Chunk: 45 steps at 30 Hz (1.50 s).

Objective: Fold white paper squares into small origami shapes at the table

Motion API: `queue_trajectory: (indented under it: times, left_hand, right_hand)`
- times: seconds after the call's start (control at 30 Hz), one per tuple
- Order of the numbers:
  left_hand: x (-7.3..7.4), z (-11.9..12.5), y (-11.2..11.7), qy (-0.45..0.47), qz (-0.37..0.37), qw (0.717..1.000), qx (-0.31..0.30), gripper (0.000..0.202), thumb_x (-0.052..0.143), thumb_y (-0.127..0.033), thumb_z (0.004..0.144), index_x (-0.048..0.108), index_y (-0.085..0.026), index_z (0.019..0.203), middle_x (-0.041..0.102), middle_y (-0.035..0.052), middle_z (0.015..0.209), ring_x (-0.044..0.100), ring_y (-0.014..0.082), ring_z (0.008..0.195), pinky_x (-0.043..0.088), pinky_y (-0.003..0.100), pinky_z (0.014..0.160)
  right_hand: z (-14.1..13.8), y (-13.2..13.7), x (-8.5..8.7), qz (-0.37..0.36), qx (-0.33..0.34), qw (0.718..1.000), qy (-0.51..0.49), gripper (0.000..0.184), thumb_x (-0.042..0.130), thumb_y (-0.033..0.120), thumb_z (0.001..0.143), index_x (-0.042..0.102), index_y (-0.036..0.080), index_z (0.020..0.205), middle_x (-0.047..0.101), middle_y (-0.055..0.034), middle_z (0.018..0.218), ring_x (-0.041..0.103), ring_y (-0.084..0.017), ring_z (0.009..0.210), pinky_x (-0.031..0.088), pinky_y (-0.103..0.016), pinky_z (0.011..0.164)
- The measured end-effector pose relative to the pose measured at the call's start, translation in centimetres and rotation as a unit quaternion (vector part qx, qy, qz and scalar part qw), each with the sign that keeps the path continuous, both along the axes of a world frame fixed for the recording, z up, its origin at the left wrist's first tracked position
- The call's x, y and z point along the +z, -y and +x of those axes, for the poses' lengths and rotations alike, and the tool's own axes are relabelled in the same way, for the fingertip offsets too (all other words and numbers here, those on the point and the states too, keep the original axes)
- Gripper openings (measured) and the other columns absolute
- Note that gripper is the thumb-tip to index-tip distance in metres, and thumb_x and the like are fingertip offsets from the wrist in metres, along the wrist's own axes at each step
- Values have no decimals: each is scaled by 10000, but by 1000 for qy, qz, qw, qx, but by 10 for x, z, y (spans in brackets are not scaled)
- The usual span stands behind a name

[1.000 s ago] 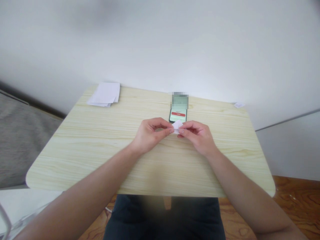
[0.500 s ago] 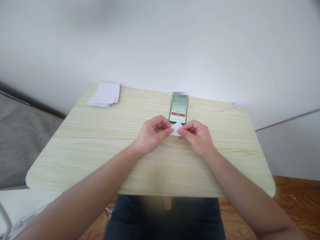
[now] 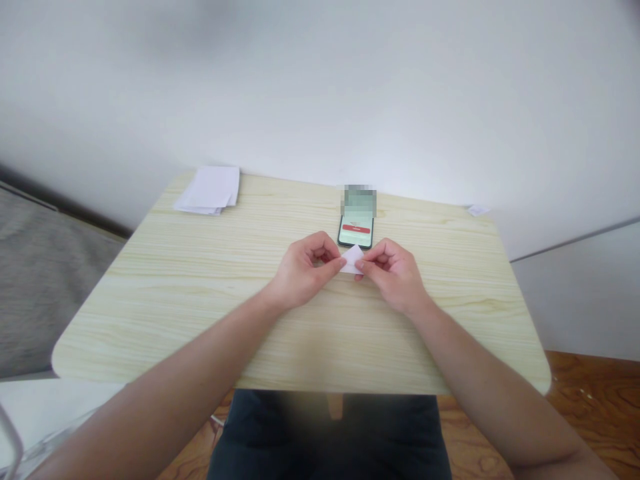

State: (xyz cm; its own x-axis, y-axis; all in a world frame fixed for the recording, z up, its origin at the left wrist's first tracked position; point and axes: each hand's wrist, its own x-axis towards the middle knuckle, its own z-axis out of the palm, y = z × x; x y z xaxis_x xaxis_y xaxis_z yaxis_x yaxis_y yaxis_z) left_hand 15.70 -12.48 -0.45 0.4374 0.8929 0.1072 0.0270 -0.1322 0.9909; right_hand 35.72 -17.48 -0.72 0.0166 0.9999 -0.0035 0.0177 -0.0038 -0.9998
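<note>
On my remote feed, the left hand [image 3: 306,272] and right hand [image 3: 395,275] were angled inward mid-frame, both pinching a small white paper [image 3: 353,256] between them. A phone [image 3: 356,233] lay just above it — paper stack [image 3: 214,188] upper left, white scrap [image 3: 479,210] upper right.

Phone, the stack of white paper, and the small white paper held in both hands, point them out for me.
Phone [image 3: 357,221]: head view, middle of its screen.
Stack of white paper [image 3: 214,187]: head view, middle of its top sheet.
Small white paper [image 3: 353,256]: head view, its upper face.
</note>
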Motion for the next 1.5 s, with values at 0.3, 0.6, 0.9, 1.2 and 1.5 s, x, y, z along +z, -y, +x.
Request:
queue_trajectory:
  times: [0.3, 0.6, 0.9, 1.2, 1.5]
  left_hand:
    - [1, 0, 1, -7, 12, 1000, -12, 148, 750, -270, 851, 653, -178, 913, 648, 25, 853, 592, 142, 760, 471, 278, 693]
    - [3, 0, 2, 12, 15, 999, -25, 171, 761, -301, 860, 655, -175, 906, 659, 37, 883, 620, 157, 798, 496, 289, 733]
    - [3, -1, 1, 20, 12, 999, -31, 158, 759, -280, 867, 653, -172, 914, 652, 34, 884, 607, 152, 803, 484, 287, 739]
    - [0, -2, -2, 96, -60, 992, -53, 193, 781, -262, 860, 639, -157, 940, 656, 31, 855, 623, 134, 765, 489, 263, 697]
    - [4, -3, -3, 122, -127, 977, -119, 252, 781, -254, 866, 649, -144, 1050, 735, 57, 848, 710, 170, 772, 545, 302, 751]
  right_hand:
    - [1, -1, 1, -9, 28, 999, -15, 470, 843, 335, 785, 594, 261, 1176, 767, 4, 867, 710, -174, 726, 564, -317, 701]
    - [4, 0, 9, -15, 70, 992, 107, 238, 728, 445, 900, 731, 210, 861, 735, -21, 768, 654, -175, 697, 493, -295, 634]
    - [6, 0, 11, -23, 99, 993, 53, 257, 740, 453, 897, 755, 196, 901, 764, -39, 807, 699, -180, 731, 547, -312, 710]
    - [12, -2, 8, -14, 128, 991, -26, 186, 787, 373, 872, 750, 195, 912, 769, -26, 808, 708, -167, 752, 569, -309, 754]
    - [10, 1, 13, -23, 162, 985, -55, 158, 769, 331, 889, 778, 193, 964, 771, -28, 806, 715, -174, 752, 586, -338, 774]
